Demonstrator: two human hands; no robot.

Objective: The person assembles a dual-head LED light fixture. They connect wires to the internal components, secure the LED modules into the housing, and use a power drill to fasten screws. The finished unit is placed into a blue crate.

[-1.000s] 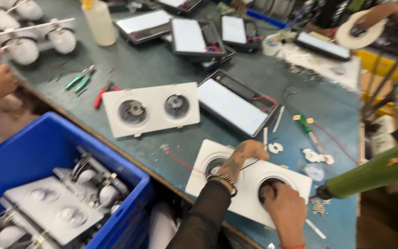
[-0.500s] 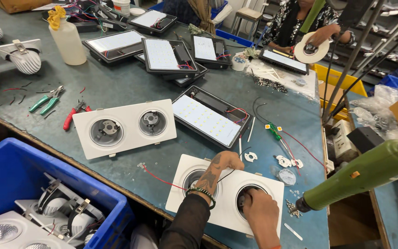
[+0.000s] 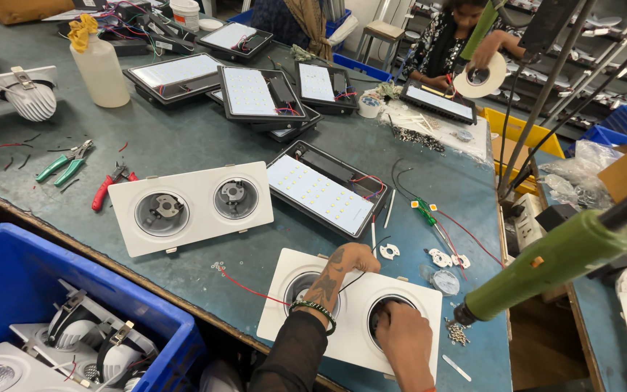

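Two hands work one white twin-hole lamp frame that lies flat at the near edge of the green desk, close to the person's body so both wrists can reach it. The left hand rests across the frame's far edge, fingers curled down on it, apparently pinning it so it cannot slide; whether that grip closes on anything smaller cannot be told. The right hand is pushed into the right-hand round opening, fingers bent inside; what they pinch is hidden. A red wire trails from the left opening across the desk. A second twin-hole frame lies apart to the left, its sockets face up. A green power screwdriver hangs just right of the work, within reach. Loose screws sit beside the frame. A blue bin of lamp parts stands at the near left.
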